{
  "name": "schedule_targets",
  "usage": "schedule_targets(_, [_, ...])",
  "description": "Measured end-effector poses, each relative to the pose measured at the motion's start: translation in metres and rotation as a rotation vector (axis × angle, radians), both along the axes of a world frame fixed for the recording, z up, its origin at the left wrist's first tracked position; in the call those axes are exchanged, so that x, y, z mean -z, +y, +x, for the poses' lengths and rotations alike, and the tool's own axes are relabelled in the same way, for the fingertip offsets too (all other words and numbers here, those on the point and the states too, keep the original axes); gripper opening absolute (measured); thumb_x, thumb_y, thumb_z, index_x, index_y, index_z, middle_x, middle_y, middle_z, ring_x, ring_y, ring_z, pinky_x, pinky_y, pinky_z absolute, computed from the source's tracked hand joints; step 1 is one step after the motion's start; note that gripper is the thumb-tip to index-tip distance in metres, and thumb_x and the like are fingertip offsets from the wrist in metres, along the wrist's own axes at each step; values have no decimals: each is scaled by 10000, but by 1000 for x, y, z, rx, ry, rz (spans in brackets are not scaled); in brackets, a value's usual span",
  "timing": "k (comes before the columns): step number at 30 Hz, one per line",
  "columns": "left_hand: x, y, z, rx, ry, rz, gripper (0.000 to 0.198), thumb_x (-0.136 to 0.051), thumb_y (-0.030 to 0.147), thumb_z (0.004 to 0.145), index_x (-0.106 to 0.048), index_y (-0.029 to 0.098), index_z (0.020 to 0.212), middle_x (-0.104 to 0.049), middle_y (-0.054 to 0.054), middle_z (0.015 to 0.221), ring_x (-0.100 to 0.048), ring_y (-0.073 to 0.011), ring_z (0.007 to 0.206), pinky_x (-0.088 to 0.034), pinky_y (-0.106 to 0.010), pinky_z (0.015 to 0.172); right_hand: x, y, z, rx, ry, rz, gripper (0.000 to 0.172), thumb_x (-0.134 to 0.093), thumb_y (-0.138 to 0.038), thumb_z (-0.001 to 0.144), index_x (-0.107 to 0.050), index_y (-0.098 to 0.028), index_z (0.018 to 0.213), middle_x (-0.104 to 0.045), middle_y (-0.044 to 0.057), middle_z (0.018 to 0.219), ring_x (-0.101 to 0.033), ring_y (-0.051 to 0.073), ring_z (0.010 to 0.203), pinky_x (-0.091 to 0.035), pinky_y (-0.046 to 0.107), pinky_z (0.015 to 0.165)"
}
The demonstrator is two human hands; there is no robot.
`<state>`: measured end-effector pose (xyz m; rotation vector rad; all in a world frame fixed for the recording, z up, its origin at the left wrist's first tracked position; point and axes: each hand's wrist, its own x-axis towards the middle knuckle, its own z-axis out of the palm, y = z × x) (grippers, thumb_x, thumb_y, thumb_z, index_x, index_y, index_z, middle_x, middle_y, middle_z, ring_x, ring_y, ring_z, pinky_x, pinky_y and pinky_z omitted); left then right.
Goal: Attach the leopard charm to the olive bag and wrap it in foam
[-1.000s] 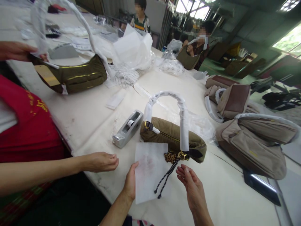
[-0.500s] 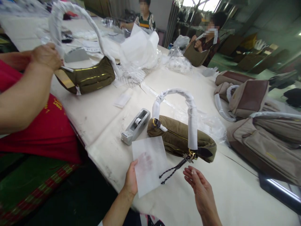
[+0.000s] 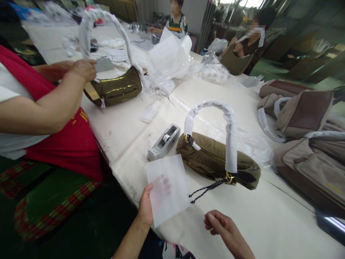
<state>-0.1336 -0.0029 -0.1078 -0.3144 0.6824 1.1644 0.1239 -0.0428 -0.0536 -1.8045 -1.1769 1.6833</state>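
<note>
1 white sheet (image 3: 176,190), probably paper, in left grip (image 3: 146,208)

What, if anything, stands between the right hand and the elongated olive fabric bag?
Between right hand and bag: a thin, black-and-white cord extending from the gold metal ring; otherwise nothing visible.

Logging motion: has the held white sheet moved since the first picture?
Yes: the white sheet has shifted left in view, relative to the grey tape dispenser.
</note>
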Motion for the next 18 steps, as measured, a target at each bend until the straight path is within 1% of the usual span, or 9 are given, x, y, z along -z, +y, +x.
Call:
schedule_targets(1, [-1, -2, -1, 5, -14, 8, 449, -459, 265, 818, -498, 155, 1251, -650, -128, 1082, -605, -284, 1003, -385, -471, 980, -2, 2, -5, -17, -3, 11, 376, -533, -535, 759, -647, -176, 753, -652, 45, 741, -588, 181, 710, -455, 266, 605])
schedule_targets(3, [-3, -4, -2, 25, -46, 22, 420, -456, 268, 821, -533, 154, 1218, -657, -123, 1069, -603, -283, 1008, -381, -470, 983, -4, 7, -14, 3, -38, 54, 362, -524, -524, 767, -641, -188, 834, -653, 43, 787, -590, 192, 750, -456, 278, 629])
schedule_targets(7, [-9, -8, 0, 77, -113, 73, 358, -448, 280, 829, -614, 154, 1120, -660, -106, 1068, -593, -291, 1022, -376, -471, 984, -5, 21, -29, 99, -176, 193, 354, -566, -500, 736, -630, -193, 898, -643, 33, 800, -568, 183, 710, -451, 295, 646])
schedule_targets(9, [-14, -8, 1, 98, -136, 103, 345, -447, 287, 831, -633, 161, 1092, -656, -100, 1079, -587, -298, 1028, -374, -471, 984, -4, 27, -36, 144, -206, 248, 375, -602, -488, 705, -629, -186, 927, -644, 42, 818, -557, 181, 696, -450, 297, 634])
schedule_targets(11, [-19, -8, 2, 113, -155, 116, 344, -443, 290, 831, -639, 161, 1083, -654, -101, 1085, -588, -301, 1026, -366, -473, 988, -3, 31, -42, 176, -193, 262, 427, -643, -473, 669, -622, -179, 978, -645, 60, 873, -559, 192, 723, -451, 293, 619])
schedule_targets(13, [-24, -8, 4, 130, -172, 109, 354, -434, 294, 833, -641, 145, 1080, -656, -111, 1077, -594, -301, 1015, -351, -477, 999, -2, 32, -48, 174, -98, 235, 443, -659, -454, 666, -612, -177, 1009, -641, 73, 940, -569, 207, 790, -454, 291, 643])
schedule_targets(15, [-28, -9, 7, 138, -177, 87, 365, -428, 302, 834, -648, 122, 1063, -666, -122, 1048, -599, -297, 1005, -337, -473, 1012, 0, 31, -50, 161, 75, 174, 374, -648, -433, 696, -620, -173, 963, -646, 71, 941, -576, 206, 829, -449, 285, 684])
schedule_targets(16, [-28, -10, 10, 129, -169, 78, 364, -428, 303, 834, -651, 121, 1057, -671, -120, 1036, -599, -291, 1008, -329, -467, 1020, 2, 29, -50, 168, 160, 139, 331, -645, -422, 708, -624, -169, 921, -653, 62, 902, -578, 194, 808, -441, 276, 684])
schedule_targets(18, [-28, -13, 15, 89, -143, 73, 352, -434, 294, 829, -652, 134, 1055, -674, -108, 1034, -589, -280, 1029, -313, -456, 1035, 5, 28, -44, 227, 254, 80, 284, -666, -401, 701, -621, -160, 844, -647, 32, 775, -558, 148, 691, -413, 244, 626])
